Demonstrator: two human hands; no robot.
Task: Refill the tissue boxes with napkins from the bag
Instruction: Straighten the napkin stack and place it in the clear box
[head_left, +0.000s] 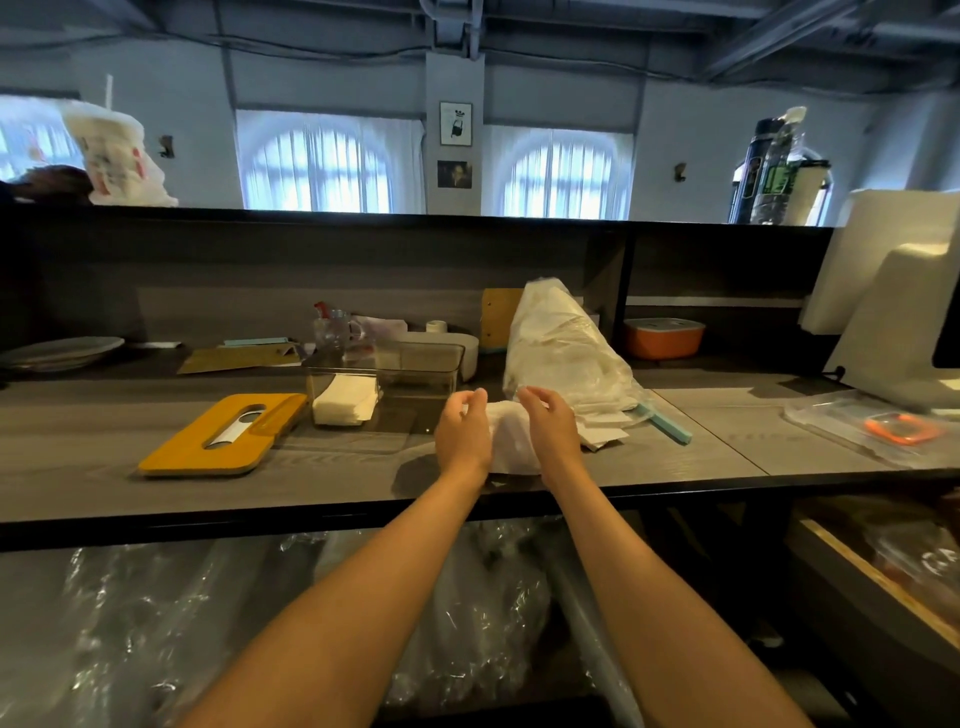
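Note:
A stack of white napkins (511, 441) lies on the grey counter (156, 457) near its front edge. My left hand (464, 434) and my right hand (549, 423) grip the stack from either side, fingers curled over its top. Just behind stands the clear plastic napkin bag (563, 348), upright and crumpled. To the left is a clear tissue box (410, 371), open, with a small pile of napkins (345, 405) in its left end. Its yellow wooden lid (223, 434) with a slot lies flat further left.
A teal bag clip (667, 423) and loose napkins (602, 434) lie right of my hands. A glass jar (335, 327), plates (62, 351), an orange container (662, 338) and a white machine (893, 322) stand around. Plastic-wrapped goods (467, 623) fill the space under the counter.

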